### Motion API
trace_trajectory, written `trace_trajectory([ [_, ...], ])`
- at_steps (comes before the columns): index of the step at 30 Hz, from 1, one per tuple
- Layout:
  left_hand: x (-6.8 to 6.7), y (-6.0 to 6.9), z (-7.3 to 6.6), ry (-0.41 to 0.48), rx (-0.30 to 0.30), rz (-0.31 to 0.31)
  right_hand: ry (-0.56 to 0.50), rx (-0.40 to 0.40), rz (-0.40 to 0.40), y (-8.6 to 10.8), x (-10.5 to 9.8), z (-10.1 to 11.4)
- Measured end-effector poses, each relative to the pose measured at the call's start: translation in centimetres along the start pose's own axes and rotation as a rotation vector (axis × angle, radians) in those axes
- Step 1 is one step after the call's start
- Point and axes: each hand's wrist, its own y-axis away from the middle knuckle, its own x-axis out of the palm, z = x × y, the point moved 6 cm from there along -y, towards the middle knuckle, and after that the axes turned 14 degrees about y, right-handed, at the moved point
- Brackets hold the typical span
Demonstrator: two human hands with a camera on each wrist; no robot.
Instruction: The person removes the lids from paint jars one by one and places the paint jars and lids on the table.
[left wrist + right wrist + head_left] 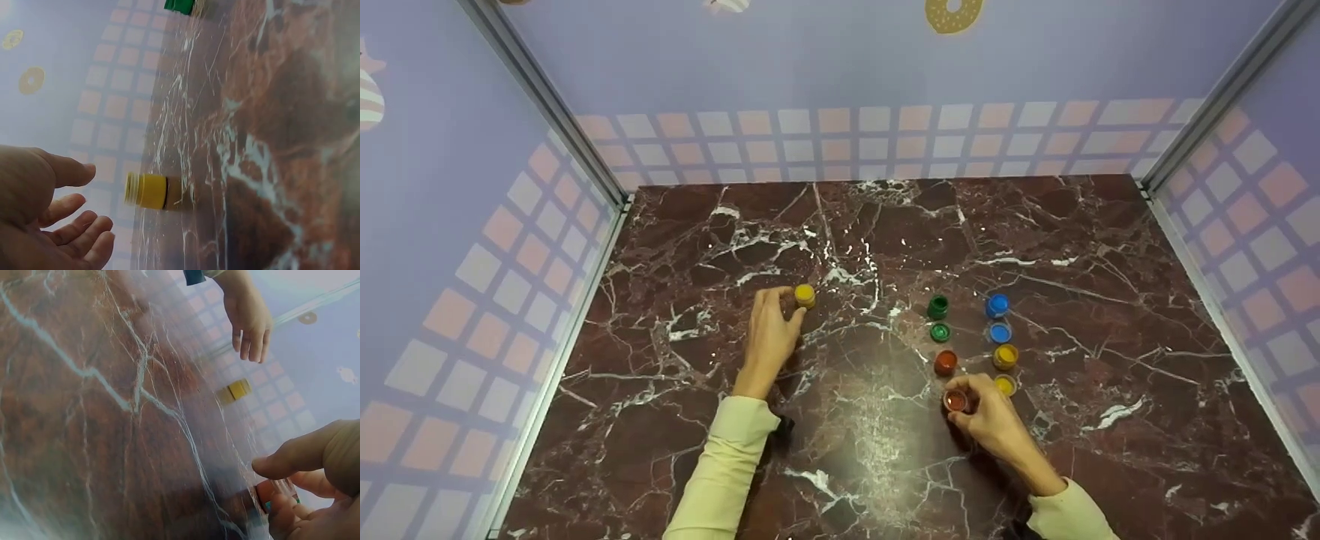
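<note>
A small yellow paint jar (151, 190) stands upright, left of the middle of the table. My left hand (771, 330) is beside it; in the left wrist view its fingers (84, 228) are spread loosely, apart from the jar. At the right, my right hand (994, 420) pinches a small round red paint lid (956, 401) between thumb and fingers, low over the tabletop. Just beyond it stands a red paint jar (946, 363). In the right wrist view, fingers partly hide a red piece (265, 494), and I cannot tell whether it is the lid or the jar.
Beyond the right hand stand a green jar (937, 306) with a green lid (940, 332), a blue jar (997, 305) with a blue lid (1000, 333), and another yellow jar (1005, 356) with its lid (1004, 385). Purple panels (847, 67) enclose the marbled table (855, 420).
</note>
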Motion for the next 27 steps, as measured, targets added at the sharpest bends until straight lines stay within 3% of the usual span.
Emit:
trace_trajectory([
  [14,2.3,-3.1,1.2,-0.046,-0.124,0.100,0.075,0.004,-0.040,-0.3,0.3,-0.2],
  [20,3.3,-3.6,1.8,-0.068,-0.169,0.143,0.074,0.042,-0.045,-0.5,0.4,-0.1],
  [27,3.9,-3.7,2.1,-0.088,-0.162,0.147,0.107,0.082,-0.052,-0.8,0.3,-0.1],
])
